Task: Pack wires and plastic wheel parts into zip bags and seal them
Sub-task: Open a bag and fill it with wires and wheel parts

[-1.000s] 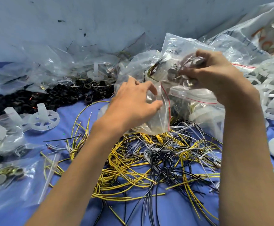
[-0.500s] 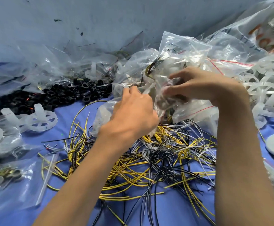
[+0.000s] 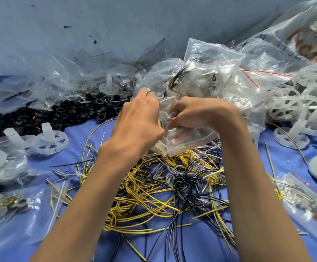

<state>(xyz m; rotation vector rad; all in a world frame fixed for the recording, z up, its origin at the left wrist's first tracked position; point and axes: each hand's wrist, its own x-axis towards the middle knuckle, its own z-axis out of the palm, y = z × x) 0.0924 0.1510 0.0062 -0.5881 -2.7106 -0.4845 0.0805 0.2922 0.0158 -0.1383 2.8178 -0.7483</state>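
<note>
1. Both hands are on one small clear plastic zip bag with a red line along its mouth, held just above the tangled heap of yellow, black and white wires on the blue cloth-covered table. The left hand is pinched shut on the bag's upper edge, and the right hand is curled closed on the plastic next to it. Looks like the sealing step to me.
2. Can't really tell what's in the bag, too crumpled. If a wire end is poking across the mouth, tuck it down first or the zip will pop.
3. Squeeze the air out before closing.
4. Line up the two zip tracks at one corner, pinch, then slide along the red line to the other end.
5. Hold it clear of the loose pile of clear bags behind, and of the white plastic spoked wheels on the right, so nothing snags.
</note>
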